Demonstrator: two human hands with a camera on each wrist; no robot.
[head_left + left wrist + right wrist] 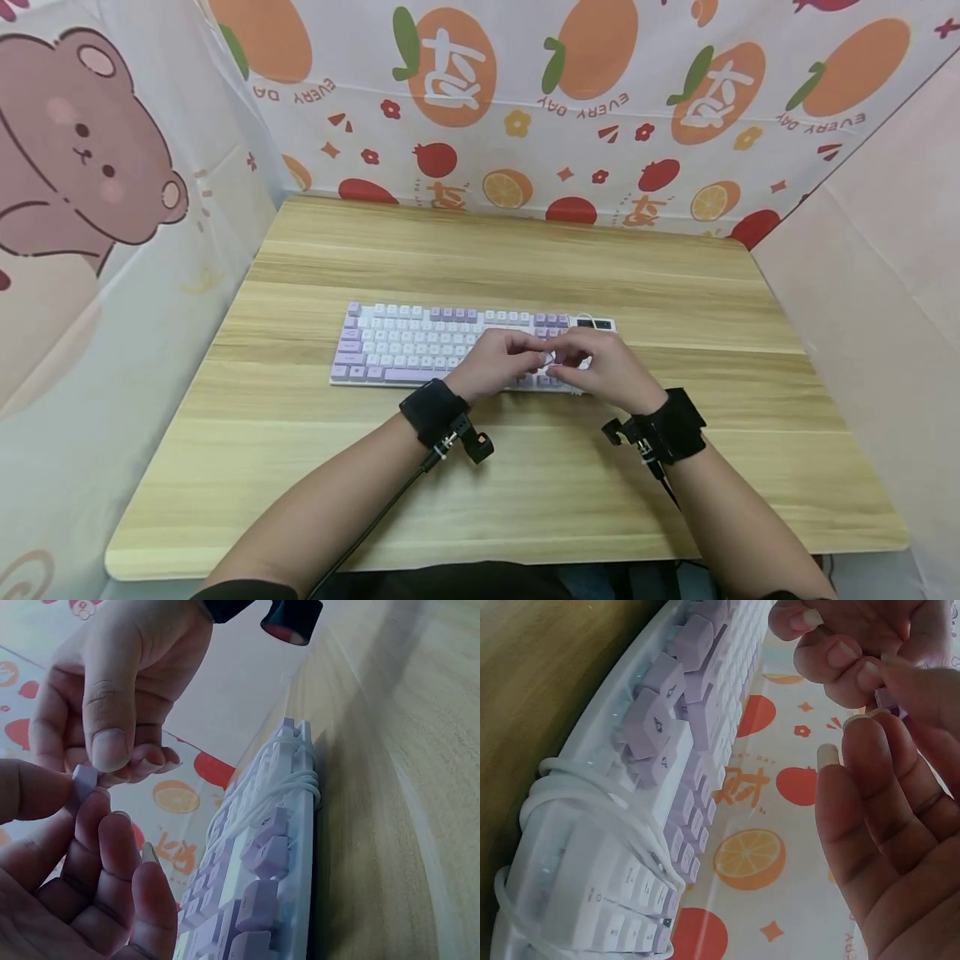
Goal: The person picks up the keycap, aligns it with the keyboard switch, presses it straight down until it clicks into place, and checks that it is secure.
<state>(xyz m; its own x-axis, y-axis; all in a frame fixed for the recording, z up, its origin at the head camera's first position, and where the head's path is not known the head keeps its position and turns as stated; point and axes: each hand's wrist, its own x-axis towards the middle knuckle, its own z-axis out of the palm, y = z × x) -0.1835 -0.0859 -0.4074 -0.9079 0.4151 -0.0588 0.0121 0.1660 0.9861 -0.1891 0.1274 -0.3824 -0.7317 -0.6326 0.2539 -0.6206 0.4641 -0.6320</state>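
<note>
Now both hands meet above the lilac-and-white plastic keyboard (450, 346) on the wooden counter (525, 250); your left hand (495, 362) and right hand (611, 367) fingers pinch a small lilac keycap (84, 784). Keep the pinch steady, keycap level.

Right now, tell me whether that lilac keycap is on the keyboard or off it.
Off. The lilac keycap is pinched between fingers of the left hand and right hand, held clear of the keyboard.
</note>
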